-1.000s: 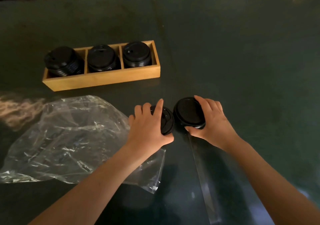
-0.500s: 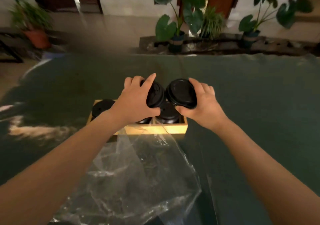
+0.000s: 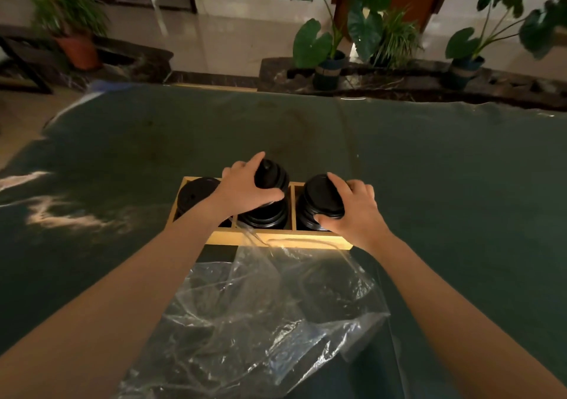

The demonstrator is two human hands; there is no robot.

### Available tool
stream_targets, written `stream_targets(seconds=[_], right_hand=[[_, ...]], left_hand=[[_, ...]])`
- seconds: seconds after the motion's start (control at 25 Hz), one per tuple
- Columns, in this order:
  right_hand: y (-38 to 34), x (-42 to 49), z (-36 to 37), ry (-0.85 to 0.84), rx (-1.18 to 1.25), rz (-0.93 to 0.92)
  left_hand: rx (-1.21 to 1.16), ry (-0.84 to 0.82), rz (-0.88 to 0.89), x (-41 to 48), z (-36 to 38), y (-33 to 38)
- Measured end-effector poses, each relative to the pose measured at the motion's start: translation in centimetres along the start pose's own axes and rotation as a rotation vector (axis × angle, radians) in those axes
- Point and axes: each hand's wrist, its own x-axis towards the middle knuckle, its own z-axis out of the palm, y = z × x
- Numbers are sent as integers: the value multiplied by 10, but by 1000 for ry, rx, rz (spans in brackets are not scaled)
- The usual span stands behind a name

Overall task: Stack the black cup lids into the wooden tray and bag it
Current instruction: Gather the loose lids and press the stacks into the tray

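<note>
Gripping one black lid (image 3: 271, 175), left hand (image 3: 245, 188) holds it tilted over the stack (image 3: 265, 216) in the middle compartment of the tray (image 3: 276, 240); thumb and fingers clasp its rim. Right hand (image 3: 352, 211) closed on a second lid (image 3: 322, 194), set on or just above the stack (image 3: 308, 219) in the right compartment; contact cannot be told. Left compartment: one lower stack (image 3: 196, 194), partly hidden by the left forearm. Tray: wood, three compartments, lying near the middle of the table (image 3: 445, 183), which is covered in dark green. Bag (image 3: 260, 315): clear plastic, crumpled, flat on the table between the forearms, its far edge touching the tray's near wall, its near end reaching towards the near edge. Beyond the far edge: potted plants (image 3: 331, 42) on a dark ledge, a terracotta pot (image 3: 78, 51) at the left.
</note>
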Motion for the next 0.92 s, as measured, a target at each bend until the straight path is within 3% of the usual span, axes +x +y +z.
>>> stream_targets(seconds=[0.08,0.2,0.6,0.76,0.92], right_hand=[[0,0,6,-1,-22,-21],[0,-1,15,-27,-116,-46],[8,-5,25,-63,-237,-72],[6,-1,29,-43,-216,-85],[6,0,35,-50,-220,-81]], left_hand=[[286,86,77,-1,6,-4],[440,112,152,-2,20,-9],[488,20,165,1,48,-26],[377,-6,127,6,48,-28],[466,-10,152,8,55,-27]])
